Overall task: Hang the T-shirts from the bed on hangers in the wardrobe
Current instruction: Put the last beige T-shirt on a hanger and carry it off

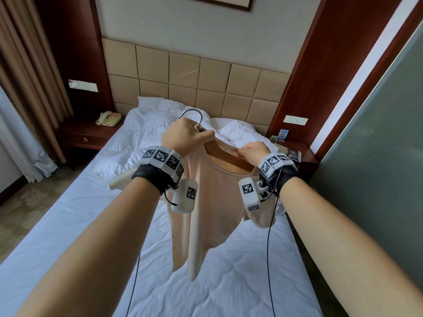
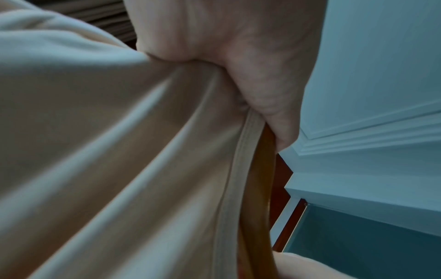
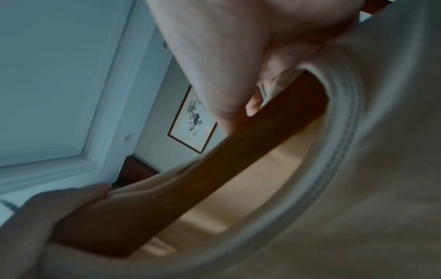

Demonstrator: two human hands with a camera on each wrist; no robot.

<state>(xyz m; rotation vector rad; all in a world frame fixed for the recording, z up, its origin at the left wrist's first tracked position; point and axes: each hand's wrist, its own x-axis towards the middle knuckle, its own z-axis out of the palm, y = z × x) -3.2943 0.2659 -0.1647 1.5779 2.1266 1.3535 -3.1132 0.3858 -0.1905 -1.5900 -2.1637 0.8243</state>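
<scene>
Both hands hold a peach T-shirt (image 1: 212, 202) up over the bed (image 1: 240, 282) — left hand (image 1: 183, 138) gripping the wooden hanger (image 1: 231, 156) and collar near the hook, right hand (image 1: 251, 152) pinching the neckline at the hanger's other arm. Behind: pillows (image 1: 158, 110), phone (image 1: 108, 118).

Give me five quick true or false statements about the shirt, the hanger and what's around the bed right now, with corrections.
1. The left hand grips the wooden hanger near its metal hook. True.
2. The T-shirt lies flat on the bed. False: it hangs in the air from the hanger.
3. The right hand holds the shirt's neckline at the hanger's arm. True.
4. The T-shirt is dark blue. False: it is pale peach.
5. A telephone sits on the nightstand by the curtain. True.
</scene>
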